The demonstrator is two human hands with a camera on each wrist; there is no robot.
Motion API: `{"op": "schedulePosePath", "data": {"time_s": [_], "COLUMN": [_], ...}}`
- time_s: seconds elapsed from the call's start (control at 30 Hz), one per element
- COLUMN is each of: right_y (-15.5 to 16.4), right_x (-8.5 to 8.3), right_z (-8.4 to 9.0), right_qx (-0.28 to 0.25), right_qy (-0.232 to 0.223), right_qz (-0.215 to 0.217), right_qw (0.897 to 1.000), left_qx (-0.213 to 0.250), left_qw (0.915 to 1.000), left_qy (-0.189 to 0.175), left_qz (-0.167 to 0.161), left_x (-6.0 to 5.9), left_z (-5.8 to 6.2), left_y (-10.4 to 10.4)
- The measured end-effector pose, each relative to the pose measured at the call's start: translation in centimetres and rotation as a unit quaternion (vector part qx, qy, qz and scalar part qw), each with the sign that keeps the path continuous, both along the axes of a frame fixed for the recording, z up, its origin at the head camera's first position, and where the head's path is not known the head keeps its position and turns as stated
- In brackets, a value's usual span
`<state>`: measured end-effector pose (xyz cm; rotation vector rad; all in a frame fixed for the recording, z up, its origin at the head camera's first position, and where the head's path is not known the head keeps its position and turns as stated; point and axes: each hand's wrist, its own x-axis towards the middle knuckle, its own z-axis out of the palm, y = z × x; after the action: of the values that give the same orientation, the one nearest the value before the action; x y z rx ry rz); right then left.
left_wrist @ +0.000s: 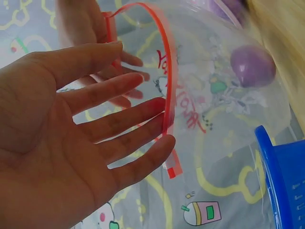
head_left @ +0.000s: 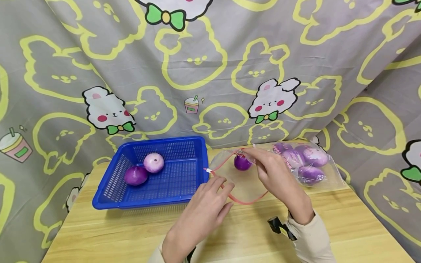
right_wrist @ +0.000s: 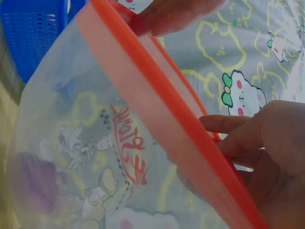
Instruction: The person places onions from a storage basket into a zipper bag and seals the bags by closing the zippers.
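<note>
A clear zip bag (head_left: 244, 202) with a red rim stands with its mouth spread wide. Inside lies one purple onion (head_left: 242, 163), also visible through the film in the left wrist view (left_wrist: 253, 66). My left hand (head_left: 205, 208) has its fingers spread, fingertips right at the rim near the white zip slider (head_left: 208, 170). My right hand (head_left: 277, 173) reaches over the opposite side of the mouth, fingers extended at the red strip; some show through the film in the right wrist view. Left of the bag, a blue basket (head_left: 144, 204) holds a purple onion (head_left: 135, 175) and a paler onion (head_left: 154, 163).
Another clear bag (head_left: 335, 175) with several purple onions (head_left: 312, 155) lies at the right back of the wooden table (head_left: 108, 237). A patterned grey curtain (head_left: 227, 76) hangs behind. A black strap mount (head_left: 279, 227) sits on the right wrist.
</note>
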<state>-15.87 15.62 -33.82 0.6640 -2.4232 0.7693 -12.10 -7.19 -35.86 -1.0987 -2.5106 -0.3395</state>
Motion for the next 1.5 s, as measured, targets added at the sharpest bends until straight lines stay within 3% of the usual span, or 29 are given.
{"op": "schedulePosePath", "data": {"time_s": [0.23, 0.53, 0.7, 0.97, 1.5], "right_y": [0.2, 0.3, 0.3, 0.2, 0.4], "right_x": [-0.1, -0.2, -0.2, -0.2, -0.3], "right_z": [-0.1, -0.1, -0.1, -0.1, -0.1], "right_qx": [-0.002, -0.001, 0.001, 0.004, 0.01], "right_qy": [-0.004, -0.007, -0.009, -0.005, -0.014], "right_qz": [0.003, 0.001, 0.001, -0.005, -0.012], "right_qw": [1.0, 1.0, 1.0, 1.0, 1.0], "left_qx": [0.014, 0.094, 0.119, 0.132, 0.145], "left_qw": [0.9998, 0.9948, 0.9922, 0.991, 0.9881], "left_qy": [-0.003, 0.022, 0.032, 0.019, 0.001], "left_qz": [-0.017, -0.033, -0.02, 0.003, 0.052], "left_x": [0.2, -0.4, -0.8, -1.5, -4.1], "left_z": [0.4, 1.2, 1.6, 1.9, 1.0], "left_y": [0.0, -0.8, -1.8, -3.1, -5.7]}}
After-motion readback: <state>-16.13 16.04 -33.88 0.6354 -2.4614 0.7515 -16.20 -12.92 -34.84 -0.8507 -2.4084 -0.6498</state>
